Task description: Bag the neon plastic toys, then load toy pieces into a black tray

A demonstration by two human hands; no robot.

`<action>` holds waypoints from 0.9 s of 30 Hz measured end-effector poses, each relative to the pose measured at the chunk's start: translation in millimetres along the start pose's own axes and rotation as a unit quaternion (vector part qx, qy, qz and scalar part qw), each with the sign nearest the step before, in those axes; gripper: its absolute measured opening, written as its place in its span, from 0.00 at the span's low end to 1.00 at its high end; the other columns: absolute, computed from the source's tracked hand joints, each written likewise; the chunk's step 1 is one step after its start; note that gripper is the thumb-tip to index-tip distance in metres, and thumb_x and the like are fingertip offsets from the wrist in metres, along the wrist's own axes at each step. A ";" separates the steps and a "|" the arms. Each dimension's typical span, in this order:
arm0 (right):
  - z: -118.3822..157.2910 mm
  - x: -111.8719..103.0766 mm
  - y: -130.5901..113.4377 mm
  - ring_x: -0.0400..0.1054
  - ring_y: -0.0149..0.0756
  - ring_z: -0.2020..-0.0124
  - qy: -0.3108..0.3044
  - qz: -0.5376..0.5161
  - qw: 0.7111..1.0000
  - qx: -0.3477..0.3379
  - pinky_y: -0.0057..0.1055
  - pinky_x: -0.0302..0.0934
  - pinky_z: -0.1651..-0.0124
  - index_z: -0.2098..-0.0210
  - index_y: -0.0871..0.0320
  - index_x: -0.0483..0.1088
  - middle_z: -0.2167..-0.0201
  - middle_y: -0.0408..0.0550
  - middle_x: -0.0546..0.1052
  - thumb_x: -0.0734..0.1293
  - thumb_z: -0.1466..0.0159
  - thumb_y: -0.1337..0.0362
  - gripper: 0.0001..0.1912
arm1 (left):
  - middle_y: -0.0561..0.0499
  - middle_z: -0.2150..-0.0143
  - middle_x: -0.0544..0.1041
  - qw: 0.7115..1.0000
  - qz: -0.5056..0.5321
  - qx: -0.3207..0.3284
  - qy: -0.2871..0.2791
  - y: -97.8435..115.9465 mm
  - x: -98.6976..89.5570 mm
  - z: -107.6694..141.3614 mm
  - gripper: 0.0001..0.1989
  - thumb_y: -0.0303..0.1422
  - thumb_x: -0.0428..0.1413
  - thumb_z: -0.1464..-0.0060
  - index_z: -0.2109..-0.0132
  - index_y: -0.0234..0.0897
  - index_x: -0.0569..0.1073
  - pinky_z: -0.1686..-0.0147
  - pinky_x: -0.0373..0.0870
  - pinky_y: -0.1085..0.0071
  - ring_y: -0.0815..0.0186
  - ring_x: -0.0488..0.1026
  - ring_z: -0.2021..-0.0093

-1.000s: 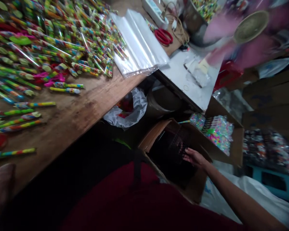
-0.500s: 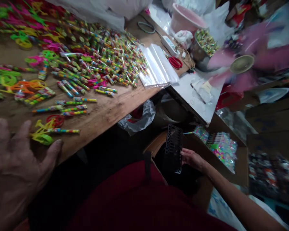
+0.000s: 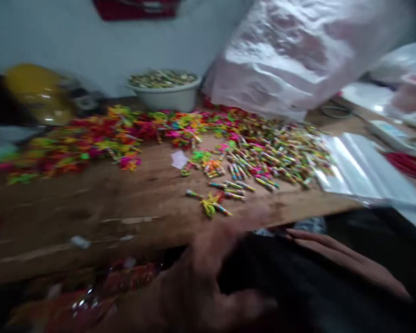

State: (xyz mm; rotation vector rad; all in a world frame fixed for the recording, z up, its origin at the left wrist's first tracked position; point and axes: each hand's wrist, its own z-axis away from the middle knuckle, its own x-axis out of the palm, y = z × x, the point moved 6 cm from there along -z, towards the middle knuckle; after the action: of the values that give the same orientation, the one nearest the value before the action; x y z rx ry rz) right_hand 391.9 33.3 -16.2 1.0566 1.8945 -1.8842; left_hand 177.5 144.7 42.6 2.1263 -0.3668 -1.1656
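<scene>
The picture is blurred by motion. A dark thing, the black basket [image 3: 291, 277], sits low in front of me at the table's near edge. My left hand [image 3: 201, 282] is against its left side, thumb under it and fingers over it. The long fingers of my right hand [image 3: 350, 261] lie along its top right edge. Beyond them, on the wooden table [image 3: 90, 208], lie several striped candy sticks [image 3: 263, 162] and a few loose ones with a yellow plastic piece [image 3: 210, 206].
A heap of bright plastic toys [image 3: 90, 138] runs across the table's left. A white bowl [image 3: 166, 95] stands at the back by a big clear plastic sack [image 3: 298, 55]. Flat clear bags [image 3: 360, 171], red scissors [image 3: 407, 164] and a power strip [image 3: 388, 132] lie right.
The view swung up from the box on the floor to the table. My right hand lifted the black basket from the box to the table edge, and my left hand came to it.
</scene>
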 end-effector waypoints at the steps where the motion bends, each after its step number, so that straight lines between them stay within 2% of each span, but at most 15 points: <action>1: -19.8 17.3 -13.1 0.70 0.42 0.57 -0.026 -0.014 0.999 -0.040 0.33 0.68 0.55 0.57 0.50 0.75 0.59 0.49 0.76 0.61 0.37 0.50 0.17 | 0.53 0.39 0.66 0.999 -0.017 0.049 -0.016 11.9 -5.1 4.8 0.25 0.41 0.50 0.40 0.38 0.42 0.57 0.42 0.66 0.69 0.65 0.65 0.41; 2: -36.8 34.5 -24.3 0.70 0.42 0.54 -0.041 -0.017 0.996 -0.074 0.34 0.67 0.53 0.54 0.48 0.74 0.55 0.48 0.75 0.60 0.36 0.51 0.17 | 0.56 0.42 0.69 0.996 -0.055 0.075 -0.014 19.0 -11.8 13.3 0.18 0.37 0.46 0.38 0.41 0.45 0.62 0.42 0.65 0.70 0.67 0.65 0.41; 3: -51.2 51.3 -33.2 0.68 0.42 0.52 -0.051 -0.017 0.993 -0.103 0.35 0.66 0.50 0.51 0.47 0.72 0.52 0.48 0.73 0.60 0.35 0.53 0.17 | 0.59 0.44 0.71 0.991 -0.109 0.077 0.002 21.4 -19.9 24.9 0.15 0.34 0.44 0.36 0.45 0.47 0.66 0.41 0.64 0.68 0.67 0.66 0.42; 5: -71.8 80.3 -46.1 0.64 0.43 0.47 -0.044 -0.002 0.986 -0.163 0.40 0.62 0.45 0.46 0.49 0.67 0.47 0.48 0.69 0.60 0.34 0.57 0.18 | 0.60 0.45 0.72 0.972 -0.230 0.016 0.045 12.1 -37.2 54.8 0.15 0.32 0.45 0.37 0.46 0.51 0.67 0.41 0.63 0.61 0.64 0.65 0.41; 7: -82.8 100.7 -52.7 0.64 0.42 0.48 0.001 0.033 0.976 -0.217 0.41 0.61 0.46 0.46 0.52 0.66 0.49 0.50 0.70 0.60 0.34 0.61 0.17 | 0.58 0.44 0.71 0.948 -0.310 -0.041 0.064 -7.4 -50.4 88.2 0.19 0.29 0.43 0.38 0.43 0.51 0.65 0.41 0.62 0.56 0.61 0.63 0.39; 9: -86.7 117.3 -53.5 0.66 0.41 0.53 0.036 0.086 0.967 -0.239 0.39 0.62 0.50 0.52 0.55 0.69 0.54 0.50 0.72 0.60 0.34 0.63 0.12 | 0.53 0.42 0.69 0.935 -0.336 -0.084 0.074 -34.7 -57.4 116.7 0.22 0.28 0.39 0.37 0.41 0.49 0.64 0.41 0.61 0.52 0.58 0.59 0.37; 12: -88.3 143.3 -47.1 0.66 0.44 0.57 -0.005 0.188 0.961 -0.204 0.40 0.63 0.56 0.56 0.58 0.70 0.58 0.53 0.71 0.61 0.35 0.60 0.11 | 0.49 0.39 0.65 0.933 -0.338 -0.107 0.061 -76.9 -48.7 139.8 0.22 0.29 0.40 0.39 0.41 0.47 0.65 0.40 0.55 0.46 0.54 0.54 0.35; 14: -89.2 154.2 -41.9 0.64 0.45 0.58 -0.035 0.245 0.952 -0.181 0.41 0.62 0.58 0.53 0.58 0.69 0.56 0.54 0.70 0.60 0.34 0.62 0.13 | 0.48 0.38 0.64 0.932 -0.344 -0.106 0.038 -97.8 -34.3 142.0 0.22 0.26 0.44 0.42 0.42 0.46 0.65 0.39 0.50 0.43 0.52 0.51 0.34; 17: -94.8 156.0 -37.3 0.63 0.45 0.60 -0.040 0.264 0.946 -0.183 0.41 0.60 0.58 0.52 0.57 0.69 0.59 0.53 0.69 0.57 0.33 0.64 0.14 | 0.48 0.36 0.60 0.937 -0.326 -0.122 -0.019 -113.7 -17.1 133.5 0.28 0.22 0.47 0.47 0.40 0.44 0.63 0.38 0.47 0.44 0.54 0.48 0.33; 19: -100.9 149.9 -37.8 0.64 0.42 0.63 -0.034 0.214 0.958 -0.188 0.37 0.60 0.61 0.58 0.57 0.71 0.63 0.52 0.70 0.56 0.33 0.63 0.13 | 0.48 0.33 0.54 0.941 -0.293 -0.151 -0.073 -114.8 -15.4 125.9 0.33 0.24 0.51 0.52 0.38 0.43 0.60 0.37 0.43 0.44 0.54 0.44 0.32; 22: -109.3 139.9 -48.1 0.64 0.34 0.70 -0.017 0.083 0.983 -0.164 0.29 0.59 0.70 0.61 0.57 0.70 0.67 0.48 0.70 0.60 0.34 0.58 0.11 | 0.49 0.31 0.45 0.941 -0.242 -0.197 -0.135 -108.3 -23.0 117.8 0.41 0.31 0.58 0.60 0.36 0.42 0.56 0.36 0.39 0.45 0.50 0.39 0.31; 24: -111.7 143.2 -62.7 0.63 0.31 0.76 -0.016 0.019 0.989 -0.145 0.27 0.57 0.74 0.61 0.57 0.69 0.73 0.44 0.70 0.63 0.36 0.56 0.11 | 0.49 0.31 0.46 0.942 -0.221 -0.215 -0.131 -104.6 -26.7 113.3 0.42 0.36 0.60 0.59 0.36 0.41 0.56 0.35 0.38 0.46 0.51 0.40 0.32; 27: -112.8 165.6 -89.3 0.63 0.31 0.78 -0.024 -0.049 0.990 -0.132 0.27 0.58 0.75 0.61 0.57 0.69 0.75 0.43 0.71 0.64 0.37 0.56 0.11 | 0.51 0.34 0.56 0.935 -0.239 -0.254 -0.059 -107.8 -18.8 106.5 0.32 0.41 0.55 0.48 0.37 0.43 0.58 0.35 0.42 0.47 0.53 0.46 0.33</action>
State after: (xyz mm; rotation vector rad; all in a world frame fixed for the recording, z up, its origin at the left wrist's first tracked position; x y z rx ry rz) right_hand 251.8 200.0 -43.0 0.8429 2.1302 -1.6300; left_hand 71.3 188.4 -58.0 1.7257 0.3954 -1.4680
